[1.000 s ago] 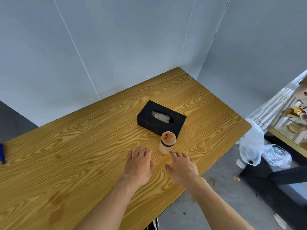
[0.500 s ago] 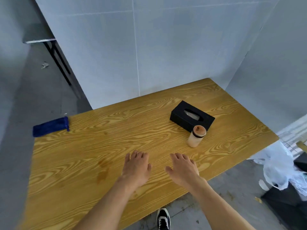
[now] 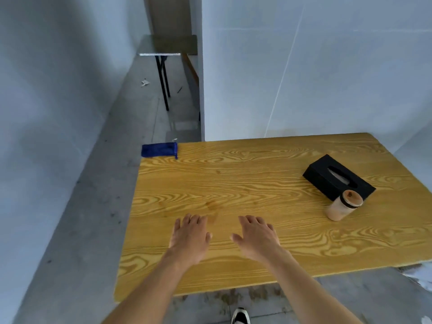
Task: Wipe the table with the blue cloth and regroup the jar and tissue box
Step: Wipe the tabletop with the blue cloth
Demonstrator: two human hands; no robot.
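Blue cloth [image 3: 159, 150] well beyond both hands [image 3: 224, 237]

Lighting: even, cool daylight, moderately bright; source unseen. Shadows: soft and faint. Glare: mild sheen on the wooden surface [image 3: 233, 183]. Image: slightly soft overall, wide-angle bending at the edges, walls [image 3: 327, 66] washed pale blue.

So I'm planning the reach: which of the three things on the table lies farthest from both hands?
The blue cloth, at the table's far left corner; the jar and tissue box sit together at right.
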